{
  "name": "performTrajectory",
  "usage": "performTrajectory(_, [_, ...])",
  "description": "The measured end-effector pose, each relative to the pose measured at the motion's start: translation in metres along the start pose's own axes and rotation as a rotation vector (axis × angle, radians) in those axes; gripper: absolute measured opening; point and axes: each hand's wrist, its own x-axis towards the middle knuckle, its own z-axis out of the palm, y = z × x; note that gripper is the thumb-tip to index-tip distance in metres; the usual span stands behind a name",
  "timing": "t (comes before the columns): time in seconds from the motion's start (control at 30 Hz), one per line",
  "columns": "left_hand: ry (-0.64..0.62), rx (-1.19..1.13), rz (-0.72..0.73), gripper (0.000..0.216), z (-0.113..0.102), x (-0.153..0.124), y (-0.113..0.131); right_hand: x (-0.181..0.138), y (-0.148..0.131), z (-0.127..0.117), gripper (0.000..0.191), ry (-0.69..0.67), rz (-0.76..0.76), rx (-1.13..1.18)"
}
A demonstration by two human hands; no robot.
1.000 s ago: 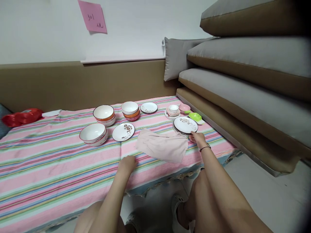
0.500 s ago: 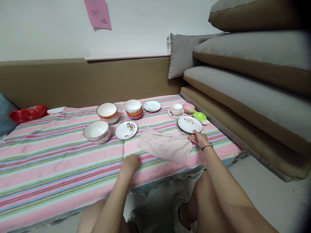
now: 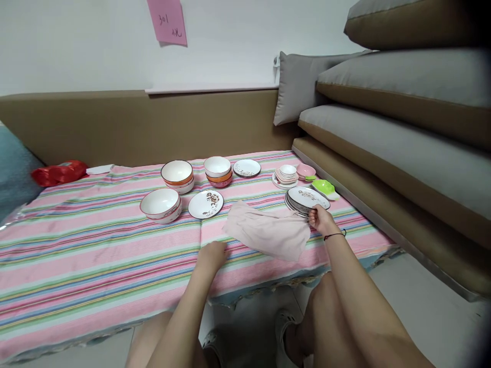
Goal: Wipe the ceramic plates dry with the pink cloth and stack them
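My right hand (image 3: 321, 220) grips the near edge of a white plate (image 3: 307, 197) with a dark rim and brown flower print. That plate is tilted, its near edge raised off the stack of plates (image 3: 292, 205) beneath. Beside this hand lies a crumpled pale pink cloth (image 3: 268, 232). My left hand (image 3: 213, 255) rests on the striped cover (image 3: 161, 271), left of the cloth, its fingers curled in with nothing visible in them. Another flowered plate (image 3: 206, 204) lies flat beyond it, next to a stack of white bowls (image 3: 161, 204).
More stacked bowls (image 3: 177, 175) and orange-and-red bowls (image 3: 218, 174) stand behind, near a flat plate (image 3: 247, 167). Small dishes (image 3: 287, 174), a pink bowl (image 3: 306, 171) and a green dish (image 3: 324, 188) sit at right. Stacked cushions (image 3: 402, 138) border the right side; red packaging (image 3: 59, 174) lies left.
My right hand has closed on the top plate and raised its near edge. The view has turned slightly left. My left hand stays about where it was on the cover.
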Motion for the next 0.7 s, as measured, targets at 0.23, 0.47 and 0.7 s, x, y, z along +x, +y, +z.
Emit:
performTrajectory(0.23, [0.190,-0.510,0.155,0.042,-0.004,0.003,0.019,-0.032,-0.003,0.011,0.034,-0.054,-0.190,-0.111])
performTrajectory(0.47, [-0.062,-2.004,0.007,0.054,-0.006,0.007,0.047,-0.081,0.013,0.043,0.039,-0.515,-0.313,-0.211])
performTrajectory(0.7, [0.082,-2.078,-0.438,0.039,0.008,0.012,0.041,-0.086,0.019,0.053,0.046,-0.687,-0.296,-0.382])
